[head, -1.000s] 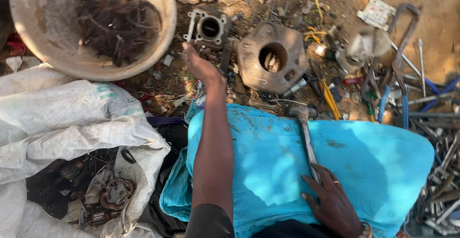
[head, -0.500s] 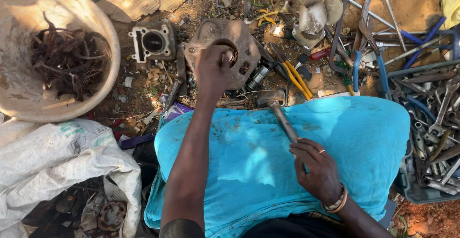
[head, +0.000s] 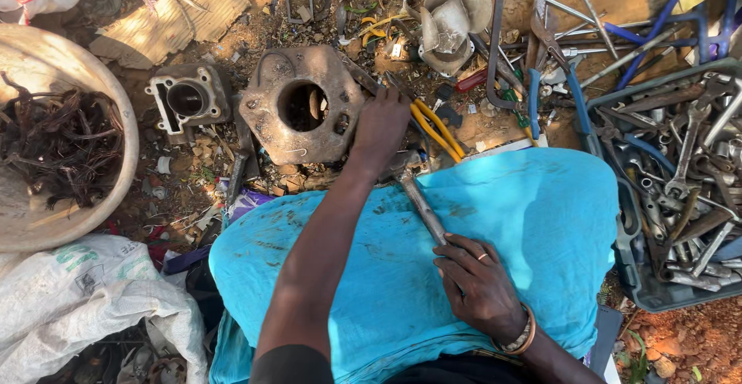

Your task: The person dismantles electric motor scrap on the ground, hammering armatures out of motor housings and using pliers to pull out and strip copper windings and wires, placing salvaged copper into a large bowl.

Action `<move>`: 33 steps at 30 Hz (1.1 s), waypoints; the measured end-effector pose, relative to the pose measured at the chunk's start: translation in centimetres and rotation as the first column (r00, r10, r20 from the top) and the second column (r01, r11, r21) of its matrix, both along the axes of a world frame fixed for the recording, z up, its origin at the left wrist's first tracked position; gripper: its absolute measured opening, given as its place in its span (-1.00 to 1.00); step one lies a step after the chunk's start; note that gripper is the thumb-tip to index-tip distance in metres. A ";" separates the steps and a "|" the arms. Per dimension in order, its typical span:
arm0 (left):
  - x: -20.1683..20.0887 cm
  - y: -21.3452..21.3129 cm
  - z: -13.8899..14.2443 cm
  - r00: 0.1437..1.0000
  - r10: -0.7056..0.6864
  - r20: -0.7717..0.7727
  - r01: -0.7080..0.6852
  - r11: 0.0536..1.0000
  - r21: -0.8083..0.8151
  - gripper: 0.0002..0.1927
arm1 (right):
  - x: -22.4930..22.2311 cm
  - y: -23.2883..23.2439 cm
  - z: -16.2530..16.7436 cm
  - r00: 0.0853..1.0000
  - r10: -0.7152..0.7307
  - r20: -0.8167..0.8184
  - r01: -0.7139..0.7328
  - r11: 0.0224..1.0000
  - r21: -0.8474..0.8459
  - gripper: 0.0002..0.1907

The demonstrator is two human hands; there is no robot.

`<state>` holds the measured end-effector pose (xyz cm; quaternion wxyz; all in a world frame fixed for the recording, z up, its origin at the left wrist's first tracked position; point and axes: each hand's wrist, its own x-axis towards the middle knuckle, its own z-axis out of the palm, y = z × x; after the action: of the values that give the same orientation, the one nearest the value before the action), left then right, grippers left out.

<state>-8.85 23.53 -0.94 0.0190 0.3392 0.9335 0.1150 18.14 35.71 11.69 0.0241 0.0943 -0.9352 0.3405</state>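
Note:
My left hand (head: 380, 126) reaches forward and rests its fingers on the right edge of a rusty round metal housing (head: 303, 105) with a large centre hole, lying on the dirt. My right hand (head: 477, 283) lies on the turquoise cloth (head: 533, 221) over my lap and grips the handle of a metal hammer (head: 416, 194), whose head points toward the housing, just below my left hand. Yellow-handled pliers (head: 438, 126) lie right beside my left hand.
A grey engine cylinder block (head: 188, 100) sits left of the housing. A beige basin (head: 116, 121) of rusty scrap stands at far left, a white sack (head: 85, 299) below it. A dark tray (head: 627, 260) full of wrenches is on the right; loose tools cover the ground beyond.
My left hand has slid from the top of the housing to its right edge. My right hand with the hammer stays on the cloth. The view has shifted so things sit further right.

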 end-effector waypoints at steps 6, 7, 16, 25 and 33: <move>4.1 -5.6 6.5 0.989 0.140 -0.039 -0.108 0.887 0.449 -0.70 | -2.2 0.3 1.0 0.999 0.010 0.046 -0.003 0.988 -0.153 -0.49; 5.0 -6.2 7.3 0.987 0.155 -0.035 -0.118 0.862 0.493 -0.65 | -3.2 0.3 1.1 0.997 -0.063 0.053 0.071 0.984 -0.164 -0.46; 4.7 -12.3 7.0 0.879 0.421 -0.224 -0.167 0.712 0.682 -0.64 | -14.1 -3.7 -2.3 0.975 -0.049 0.215 0.061 0.997 -0.052 -0.26; 2.6 -16.3 6.6 0.804 0.199 0.560 -0.558 -0.075 0.827 -0.81 | -14.2 -9.4 -3.7 0.943 -0.012 0.334 0.187 0.847 -0.497 -0.02; 3.1 -15.1 7.0 0.645 -0.587 0.489 -0.764 -0.480 0.431 -0.76 | -18.0 -13.6 -5.1 0.909 0.161 0.384 0.139 0.752 -0.644 -0.24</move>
<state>-5.74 8.48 6.05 0.0736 -0.0509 0.2397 0.9667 0.13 22.11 6.54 -0.1462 0.0104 -0.7372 0.6595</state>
